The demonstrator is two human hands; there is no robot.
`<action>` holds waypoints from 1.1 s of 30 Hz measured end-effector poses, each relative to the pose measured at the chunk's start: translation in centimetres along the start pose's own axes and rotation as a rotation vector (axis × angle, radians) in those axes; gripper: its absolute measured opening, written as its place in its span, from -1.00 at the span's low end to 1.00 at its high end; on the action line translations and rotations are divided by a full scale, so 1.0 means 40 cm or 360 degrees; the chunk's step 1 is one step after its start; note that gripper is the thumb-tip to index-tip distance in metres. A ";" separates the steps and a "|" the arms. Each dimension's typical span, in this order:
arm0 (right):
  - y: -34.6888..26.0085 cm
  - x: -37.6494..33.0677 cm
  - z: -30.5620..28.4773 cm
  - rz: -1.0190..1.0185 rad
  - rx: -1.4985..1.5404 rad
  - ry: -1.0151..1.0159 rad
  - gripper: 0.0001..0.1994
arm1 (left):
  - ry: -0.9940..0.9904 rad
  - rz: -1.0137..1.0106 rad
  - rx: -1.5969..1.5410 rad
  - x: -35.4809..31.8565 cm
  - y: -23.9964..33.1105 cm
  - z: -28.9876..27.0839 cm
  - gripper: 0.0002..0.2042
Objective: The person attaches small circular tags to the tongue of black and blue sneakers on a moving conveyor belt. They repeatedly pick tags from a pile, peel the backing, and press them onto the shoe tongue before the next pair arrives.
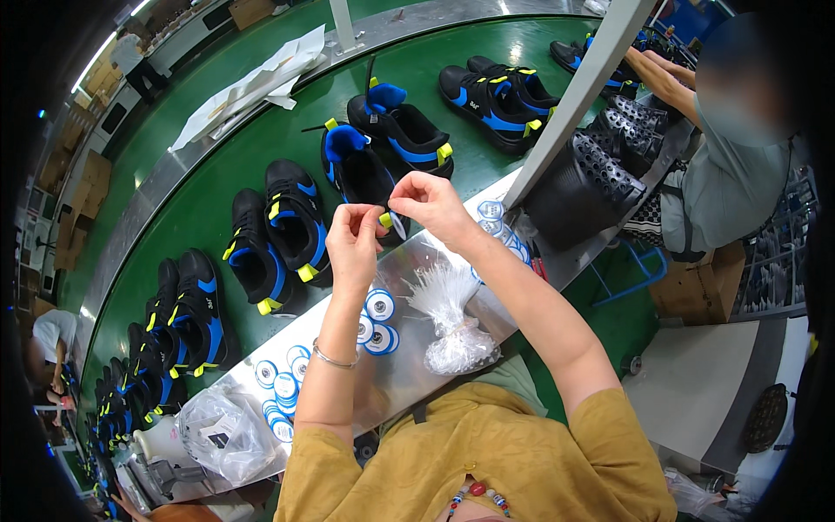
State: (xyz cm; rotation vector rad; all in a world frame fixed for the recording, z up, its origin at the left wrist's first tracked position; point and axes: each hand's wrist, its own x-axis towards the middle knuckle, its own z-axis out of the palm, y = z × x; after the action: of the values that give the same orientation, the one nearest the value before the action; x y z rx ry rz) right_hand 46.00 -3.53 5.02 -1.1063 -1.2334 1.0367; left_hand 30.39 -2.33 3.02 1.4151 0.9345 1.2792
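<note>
My left hand (355, 239) and my right hand (432, 207) are raised close together over the heel of a black-and-blue shoe (357, 174), fingertips pinched. A small round white tag (397, 226) shows nearly edge-on between them, beside the shoe's yellow heel loop. Whatever thin thing the fingertips pinch is too small to make out. Below the hands, a bundle of thin clear plastic strands (452, 317) lies on the metal ledge. Several round blue-and-white tags (380, 304) lie left of it, with another pile (285, 387) farther left.
Pairs of similar shoes (198, 309) line the curved green conveyor (235, 152). A clear plastic bag (228, 435) lies on the ledge at lower left. A grey post (570, 104) rises at right, near more round tags (491, 210), black shoe lasts (591, 165) and a co-worker (731, 174).
</note>
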 end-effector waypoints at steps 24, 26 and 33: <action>0.010 0.024 -0.007 0.0197 0.0070 -0.0311 -0.90 | -0.0214 0.0391 0.0277 -0.007 -0.010 -0.034 -0.67; 0.011 0.024 -0.009 0.0192 0.0076 -0.0329 -0.90 | -0.0205 0.0375 0.0265 -0.006 -0.010 -0.034 -0.67; 0.022 0.024 -0.016 0.0220 0.0096 -0.0383 -0.90 | -0.0223 0.0362 0.0252 -0.001 -0.016 -0.037 -0.64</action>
State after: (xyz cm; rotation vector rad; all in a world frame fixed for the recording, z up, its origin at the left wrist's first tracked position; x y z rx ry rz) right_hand 46.70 -2.49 4.31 -1.0543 -1.3190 1.3345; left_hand 28.98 -1.98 2.33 1.7524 0.8118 1.2733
